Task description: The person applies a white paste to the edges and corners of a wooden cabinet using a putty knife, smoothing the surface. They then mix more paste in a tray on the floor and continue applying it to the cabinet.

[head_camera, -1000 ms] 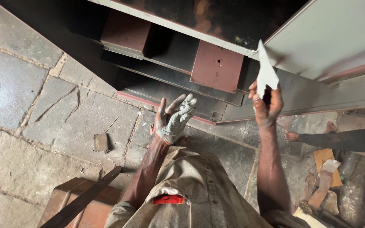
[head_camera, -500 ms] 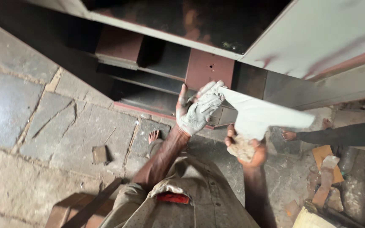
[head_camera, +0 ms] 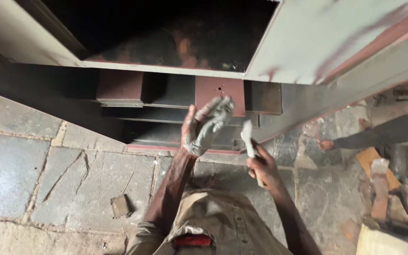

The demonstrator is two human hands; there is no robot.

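Note:
My left hand [head_camera: 205,128] is raised in front of a red-brown steel plate [head_camera: 220,93]. Its palm and fingers are coated in grey paste, and the fingers curl around a grey lump of paste [head_camera: 219,113]. My right hand [head_camera: 263,171] is lower and to the right. It grips a flat white scraper blade [head_camera: 248,138], which points up, edge-on, close beside the left hand. Above both hands runs a grey-painted steel beam [head_camera: 336,42] with red-brown streaks.
A dark open cavity [head_camera: 175,33] lies under the steel frame, with a second red-brown block [head_camera: 119,87] to the left. The stone slab floor [head_camera: 34,160] carries a small block [head_camera: 120,206]. Another person's bare foot [head_camera: 326,144] and scraps of wood [head_camera: 378,179] lie at right.
My right hand came down from the beam to waist height and the white blade turned edge-on. My left hand rose toward the red-brown plate and curled its fingers.

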